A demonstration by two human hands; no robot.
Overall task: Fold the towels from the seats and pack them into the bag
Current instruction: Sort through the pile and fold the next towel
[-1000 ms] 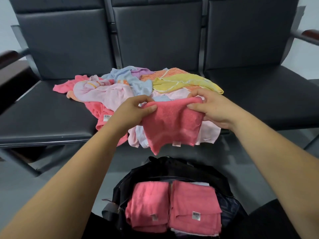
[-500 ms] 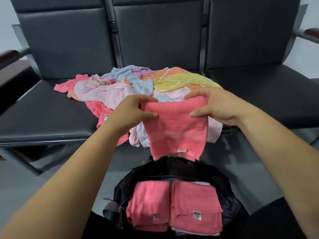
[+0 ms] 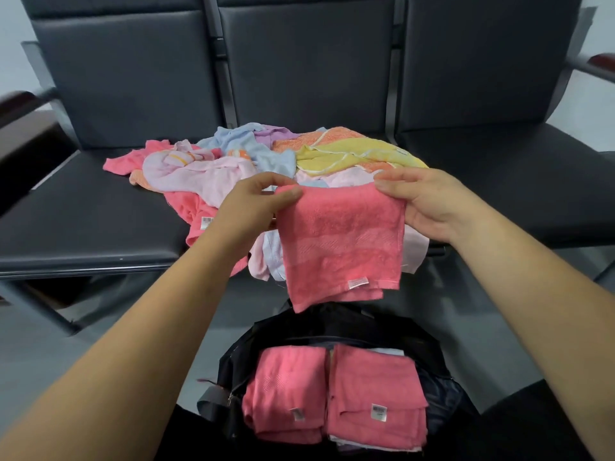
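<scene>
A pink towel (image 3: 342, 241) hangs folded in front of me, above the open black bag (image 3: 239, 367). My left hand (image 3: 253, 204) pinches its top left corner and my right hand (image 3: 422, 201) pinches its top right corner. A white label shows near its lower edge. Inside the bag lie two folded pink towels (image 3: 336, 394) side by side, each with a label. Behind the held towel a loose pile of towels (image 3: 239, 164), pink, lilac, blue, orange and yellow, covers the middle seat.
A row of dark padded seats (image 3: 83, 214) with tall backs runs across the view. Armrests (image 3: 20, 101) stick out at the far left and far right. The bag stands on the grey floor (image 3: 40, 341) in front of the seats.
The pink towel has dropped open to a longer hang, and both hands have spread a little wider along its top edge.
</scene>
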